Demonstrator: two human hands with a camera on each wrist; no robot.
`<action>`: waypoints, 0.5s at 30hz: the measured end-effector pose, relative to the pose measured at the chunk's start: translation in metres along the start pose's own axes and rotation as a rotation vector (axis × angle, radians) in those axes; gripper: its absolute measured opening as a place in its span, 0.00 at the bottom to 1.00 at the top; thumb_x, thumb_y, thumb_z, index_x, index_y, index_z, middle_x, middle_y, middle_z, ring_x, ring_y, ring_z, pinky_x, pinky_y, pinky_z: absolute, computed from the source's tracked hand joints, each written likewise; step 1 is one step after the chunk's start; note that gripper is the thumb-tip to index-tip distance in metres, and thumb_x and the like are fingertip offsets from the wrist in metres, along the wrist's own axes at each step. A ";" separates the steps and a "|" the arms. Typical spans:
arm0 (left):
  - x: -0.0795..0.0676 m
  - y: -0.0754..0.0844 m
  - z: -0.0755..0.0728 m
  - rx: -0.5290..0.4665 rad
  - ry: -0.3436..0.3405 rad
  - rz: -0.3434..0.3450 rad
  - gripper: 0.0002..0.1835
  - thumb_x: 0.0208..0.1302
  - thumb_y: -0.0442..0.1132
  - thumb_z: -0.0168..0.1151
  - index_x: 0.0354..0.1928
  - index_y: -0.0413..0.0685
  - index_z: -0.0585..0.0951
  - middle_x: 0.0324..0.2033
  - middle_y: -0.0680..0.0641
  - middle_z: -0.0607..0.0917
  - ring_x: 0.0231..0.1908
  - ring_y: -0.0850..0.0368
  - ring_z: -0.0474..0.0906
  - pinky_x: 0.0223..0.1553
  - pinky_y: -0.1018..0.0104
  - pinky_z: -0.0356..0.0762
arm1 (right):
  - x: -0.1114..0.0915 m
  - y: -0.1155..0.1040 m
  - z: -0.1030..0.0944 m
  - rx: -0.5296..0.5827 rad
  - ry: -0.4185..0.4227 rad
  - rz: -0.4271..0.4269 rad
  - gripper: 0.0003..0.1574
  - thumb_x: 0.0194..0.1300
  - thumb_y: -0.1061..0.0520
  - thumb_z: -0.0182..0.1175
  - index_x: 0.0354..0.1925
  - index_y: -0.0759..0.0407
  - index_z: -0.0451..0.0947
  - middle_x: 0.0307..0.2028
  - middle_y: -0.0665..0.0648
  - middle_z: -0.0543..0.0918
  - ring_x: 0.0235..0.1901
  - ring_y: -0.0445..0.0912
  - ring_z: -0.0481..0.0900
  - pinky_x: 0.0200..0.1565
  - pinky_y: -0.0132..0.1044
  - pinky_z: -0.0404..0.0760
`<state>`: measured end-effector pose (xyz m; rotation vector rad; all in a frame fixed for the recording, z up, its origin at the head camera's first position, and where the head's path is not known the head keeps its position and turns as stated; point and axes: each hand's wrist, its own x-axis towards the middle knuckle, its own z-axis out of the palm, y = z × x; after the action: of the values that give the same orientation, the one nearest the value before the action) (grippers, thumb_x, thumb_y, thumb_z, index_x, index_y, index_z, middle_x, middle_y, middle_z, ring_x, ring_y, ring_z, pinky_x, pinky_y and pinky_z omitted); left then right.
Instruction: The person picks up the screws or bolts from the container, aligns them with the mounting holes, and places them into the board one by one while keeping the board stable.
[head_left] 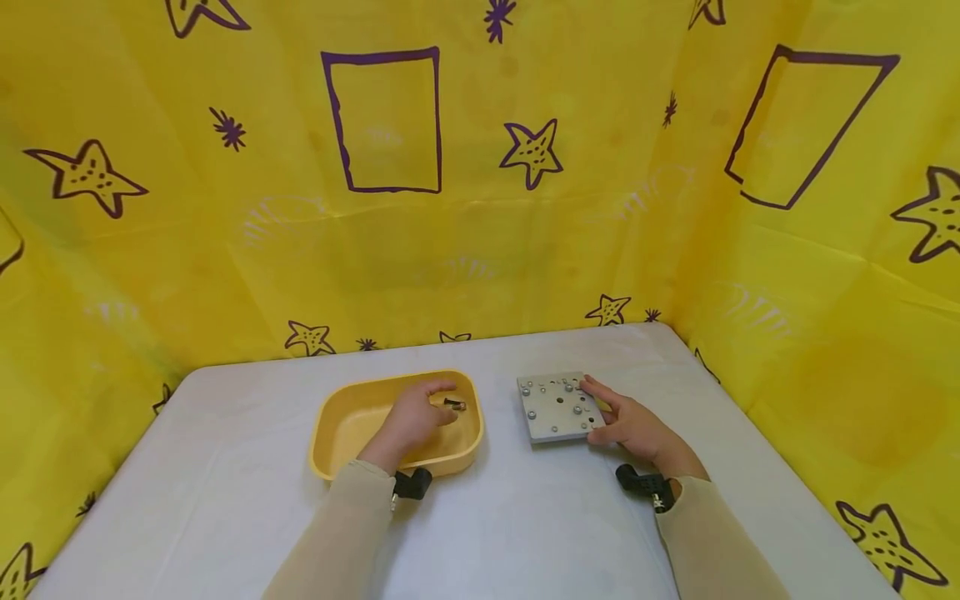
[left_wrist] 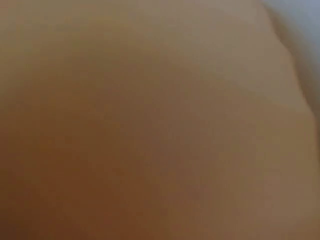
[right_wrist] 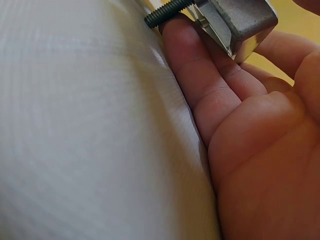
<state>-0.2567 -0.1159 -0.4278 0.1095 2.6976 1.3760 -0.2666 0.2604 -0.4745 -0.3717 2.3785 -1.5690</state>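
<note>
A square grey metal plate (head_left: 551, 417) with several bolts and holes lies on the table, slightly tilted. My right hand (head_left: 633, 425) grips its right edge, the thumb near the front corner and the fingers farther back. In the right wrist view, a dark threaded bolt (right_wrist: 167, 12) sticks out by the plate's edge (right_wrist: 250, 17), close to the fingertips. Over the right end of a yellow tray (head_left: 341, 421), my left hand (head_left: 414, 417) has thumb and fingers spread beside a few small screws (head_left: 454, 404). The left wrist view holds only a blurred surface.
The white table (head_left: 517, 517) ends at yellow curtains (head_left: 480, 267) printed with stars, at the back and both sides. A black wrist mount (head_left: 412, 483) sits on the left arm near the tray's front rim, another (head_left: 645, 483) on the right arm.
</note>
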 end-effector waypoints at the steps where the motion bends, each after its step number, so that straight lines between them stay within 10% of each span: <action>1: 0.001 -0.002 0.003 0.034 -0.011 0.017 0.25 0.60 0.33 0.68 0.61 0.51 0.81 0.63 0.44 0.76 0.61 0.45 0.68 0.61 0.48 0.66 | 0.000 0.000 0.000 0.005 -0.002 0.001 0.60 0.53 0.61 0.75 0.77 0.45 0.57 0.77 0.43 0.47 0.75 0.50 0.46 0.67 0.44 0.56; 15: 0.006 -0.012 0.016 0.328 -0.062 0.177 0.23 0.65 0.30 0.56 0.63 0.37 0.76 0.61 0.34 0.72 0.61 0.39 0.69 0.64 0.47 0.63 | -0.001 0.000 0.000 0.035 -0.007 -0.003 0.60 0.52 0.62 0.75 0.77 0.46 0.57 0.77 0.43 0.47 0.75 0.49 0.45 0.65 0.39 0.59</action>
<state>-0.2604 -0.1093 -0.4473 0.4191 2.8934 0.9335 -0.2652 0.2610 -0.4742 -0.3727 2.3427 -1.6062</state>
